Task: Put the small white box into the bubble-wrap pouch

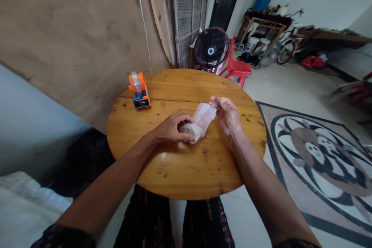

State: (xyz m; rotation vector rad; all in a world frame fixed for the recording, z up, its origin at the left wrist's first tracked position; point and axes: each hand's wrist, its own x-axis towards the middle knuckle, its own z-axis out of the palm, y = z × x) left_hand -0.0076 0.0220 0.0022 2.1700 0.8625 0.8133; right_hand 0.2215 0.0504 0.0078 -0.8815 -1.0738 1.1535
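Note:
On the round wooden table (186, 178) lies a rounded object (188, 130) partly wrapped in bubble wrap; what is inside cannot be made out. My left hand (176, 126) curls around its near-left side, thumb in front and fingers over the top. A loose sheet of bubble wrap (204, 115) stretches from it toward the upper right. My right hand (226, 112) pinches the far corner of that sheet between thumb and fingers. An orange and blue tape dispenser (141, 90) with a roll of clear tape stands at the table's far left, apart from both hands.
Behind the table stand a dark red fan (211, 48) and a red plastic chair (238, 66). A brown wall panel (87, 27) borders the left side. Farther right are a bicycle (286, 52), a cluttered wooden stand (264, 21) and a panda floor design (322, 155).

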